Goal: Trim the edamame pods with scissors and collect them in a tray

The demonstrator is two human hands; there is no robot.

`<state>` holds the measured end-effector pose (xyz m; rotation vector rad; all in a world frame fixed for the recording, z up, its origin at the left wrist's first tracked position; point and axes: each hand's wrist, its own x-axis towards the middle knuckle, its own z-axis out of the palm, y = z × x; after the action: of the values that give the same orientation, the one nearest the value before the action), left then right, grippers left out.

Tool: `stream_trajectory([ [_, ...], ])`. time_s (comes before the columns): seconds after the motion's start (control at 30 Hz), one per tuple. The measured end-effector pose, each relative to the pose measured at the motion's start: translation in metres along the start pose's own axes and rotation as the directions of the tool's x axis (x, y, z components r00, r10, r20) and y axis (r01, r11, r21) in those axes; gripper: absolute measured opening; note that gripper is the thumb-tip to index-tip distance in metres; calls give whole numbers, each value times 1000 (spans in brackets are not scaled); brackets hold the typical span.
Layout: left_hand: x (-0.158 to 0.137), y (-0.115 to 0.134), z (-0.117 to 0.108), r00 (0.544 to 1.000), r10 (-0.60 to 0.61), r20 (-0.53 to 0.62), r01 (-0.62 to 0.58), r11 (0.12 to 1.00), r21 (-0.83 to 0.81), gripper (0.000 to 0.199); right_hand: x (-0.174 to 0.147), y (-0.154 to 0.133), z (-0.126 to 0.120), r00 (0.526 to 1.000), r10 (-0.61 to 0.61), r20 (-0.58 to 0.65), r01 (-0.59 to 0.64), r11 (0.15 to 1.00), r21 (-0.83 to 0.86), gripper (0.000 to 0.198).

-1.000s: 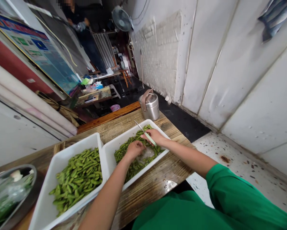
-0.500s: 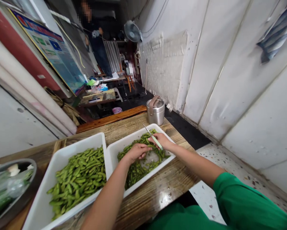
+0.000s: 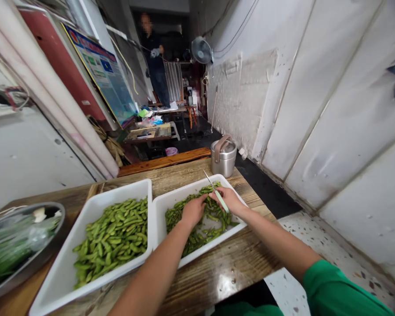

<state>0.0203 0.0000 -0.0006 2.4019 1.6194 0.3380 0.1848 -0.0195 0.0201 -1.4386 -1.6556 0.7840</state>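
Observation:
My right hand (image 3: 229,199) is closed round the pale green handle of a small knife (image 3: 221,202), its narrow blade pointing up and away to the left. Below it lies the right white tray (image 3: 174,193), holding green soybean pods (image 3: 180,210) around a bare wet patch. Over the same tray, my left hand (image 3: 193,211) has its fingers bent and drawn together among the pods, close to the right hand. What its fingertips grip is hidden. Beside this tray stands the left white tray (image 3: 52,281), heaped with more green pods (image 3: 118,235).
A metal basin (image 3: 60,219) with bagged greens sits at the far left of the wooden table (image 3: 230,267). A lidded steel pot (image 3: 224,160) stands at the table's back right corner. Beyond are a bench (image 3: 164,161), a cluttered low table (image 3: 151,133) and a standing person (image 3: 157,66).
My left hand has shifted from the middle of the right tray farther into the pods, nearer its back. The right hand still holds the knife. The whole view has swung slightly left.

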Motion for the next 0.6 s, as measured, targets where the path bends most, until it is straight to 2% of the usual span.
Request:
stream_trajectory([
  [0.1,-4,3,-2,998,-12,54,0,978,206,42,0,0,-1,1000,-27,-16,27,999,-45,33],
  [0.23,-1,6,-5,997,13,75,-38,939,341,38,0,-4,-1,998,-60,-37,56,994,-90,31],
  [0.43,11,13,-4,993,66,94,-96,927,362,37,-1,-5,0,993,-102,-60,96,990,-102,30],
  [0.6,-3,17,-1,980,108,167,-160,927,338,36,-1,-3,-1,995,-64,-78,60,997,-52,32],
])
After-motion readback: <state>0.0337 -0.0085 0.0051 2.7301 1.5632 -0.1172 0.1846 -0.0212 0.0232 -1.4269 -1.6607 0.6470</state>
